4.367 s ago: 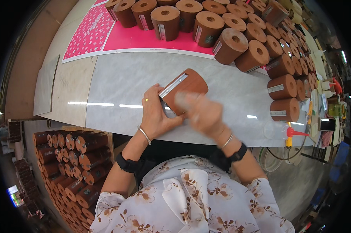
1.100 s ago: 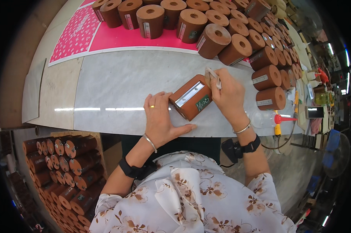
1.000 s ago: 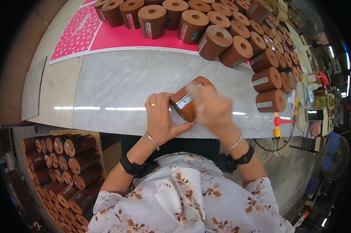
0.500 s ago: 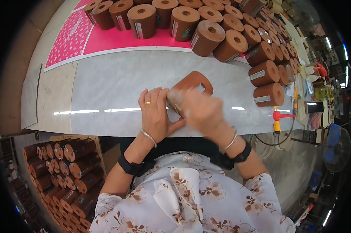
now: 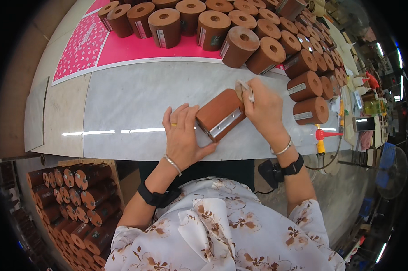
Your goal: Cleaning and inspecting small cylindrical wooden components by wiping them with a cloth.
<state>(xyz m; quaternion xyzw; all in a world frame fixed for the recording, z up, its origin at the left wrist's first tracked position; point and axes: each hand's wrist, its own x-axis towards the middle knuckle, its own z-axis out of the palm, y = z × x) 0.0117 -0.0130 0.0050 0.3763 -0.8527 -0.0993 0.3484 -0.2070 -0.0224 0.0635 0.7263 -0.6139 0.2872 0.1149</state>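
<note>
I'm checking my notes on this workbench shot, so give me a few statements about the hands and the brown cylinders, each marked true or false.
1. The left hand steadies a brown cylinder lying on its side. True.
2. The right hand is empty. False: it pinches a small cloth against the cylinder's end.
3. The cylinder carries a metal strip. True.
4. The pink mat is bare. False: upright cylinders stand on it.

A production workshop: rows of identical brown cylinders [image 5: 240, 43] crowd the long marble surface [image 5: 122, 104], more stacked in a crate [image 5: 73, 198] below.
</note>
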